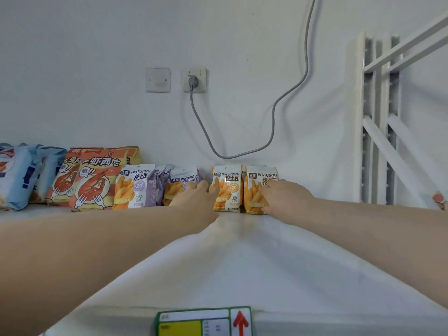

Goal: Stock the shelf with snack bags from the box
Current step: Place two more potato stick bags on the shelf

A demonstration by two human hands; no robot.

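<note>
Right hand fingers: bent across the front of the right orange bag, thumb at its lower edge. The right hand grips this bag and holds it upright at the back edge of the shelf.

Left hand fingers: extended, not curled round anything. The tips touch the left side of the left orange bag, next to the nearest of the purple bags. The left hand holds nothing.

Row along the back edge, from the left end: blue bags, shrimp bags, purple bags, then the two orange bags side by side, touching or nearly so. All stand against the wall.

Status, as judged:
- Done: the left and middle of the back edge are stocked.
- In hand: seating and squaring the two orange bags.
- Left: the back edge to the right of the orange bags, and the whole depth toward the front edge, where a price label sits, carry no bags.
- The box is not in view, so the remaining quantity cannot be told.
</note>
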